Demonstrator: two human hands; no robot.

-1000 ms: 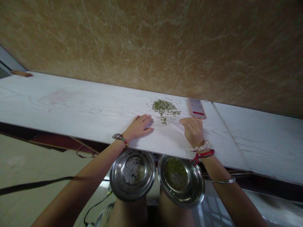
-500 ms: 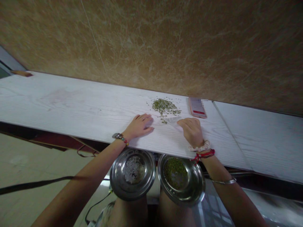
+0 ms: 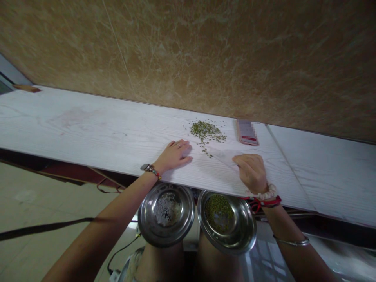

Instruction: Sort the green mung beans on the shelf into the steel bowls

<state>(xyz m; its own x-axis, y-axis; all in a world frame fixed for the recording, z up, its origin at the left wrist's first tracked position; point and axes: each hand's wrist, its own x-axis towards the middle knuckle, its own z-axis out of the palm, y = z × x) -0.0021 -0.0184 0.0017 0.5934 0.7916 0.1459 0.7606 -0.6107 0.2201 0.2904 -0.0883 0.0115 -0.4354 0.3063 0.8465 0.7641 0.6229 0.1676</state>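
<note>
Beans (image 3: 202,128) sit loose on the worktop (image 3: 132,135) — right hand (image 3: 251,171), pinching clear plastic (image 3: 225,155), just slid away, so a few seem dragged along. Left hand (image 3: 176,155) lies flat, holding nothing.

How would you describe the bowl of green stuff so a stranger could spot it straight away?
Start at the long white counter against the brown wall. Below its near edge in the picture, over the person's legs, is the right-hand metal bowl. It holds small green grains, whereas the similar bowl on its left holds whitish bits.
</note>
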